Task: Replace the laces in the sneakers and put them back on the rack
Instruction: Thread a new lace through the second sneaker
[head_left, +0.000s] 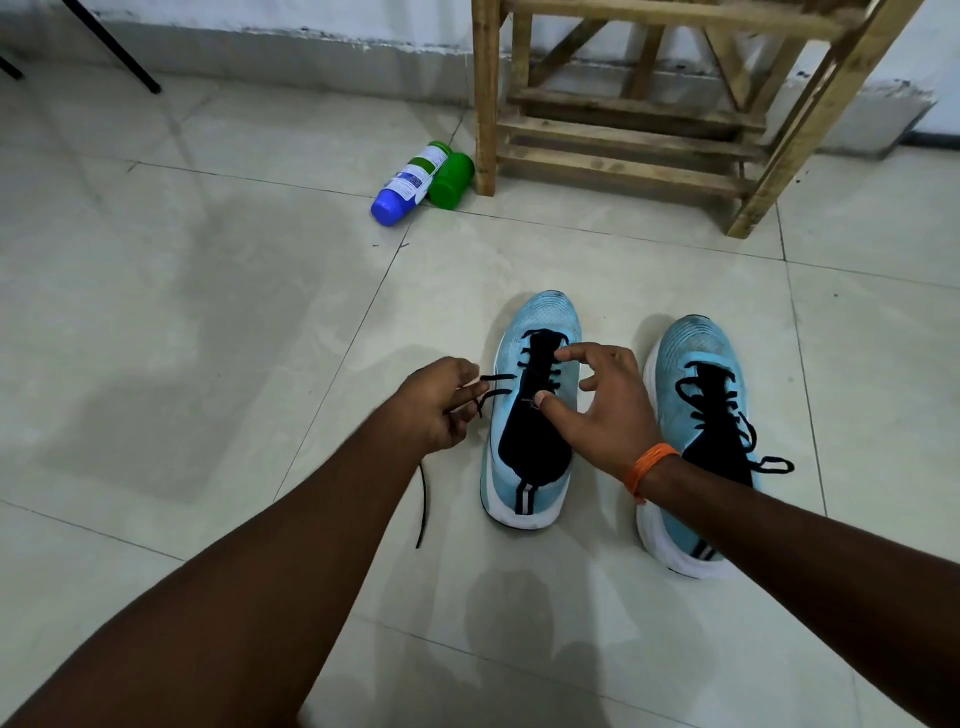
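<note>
Two light blue sneakers with black tongues stand side by side on the tiled floor, toes pointing away. My left hand (441, 402) grips the black lace (496, 382) that runs out of the left side of the left sneaker (535, 467); the lace's tail hangs down past my wrist onto the floor. My right hand (602, 410) spreads over this shoe's tongue, with the thumb pressing near a lower eyelet and a fingertip touching an upper lace bar. The right sneaker (696, 364) is laced, its lace ends lying loose to the right.
A wooden rack (623, 124) stands against the wall beyond the sneakers. A white bottle with a blue cap (410, 182) lies on the floor beside a green cup (451, 179), just left of the rack's leg. A black stand leg (119, 52) crosses the far left.
</note>
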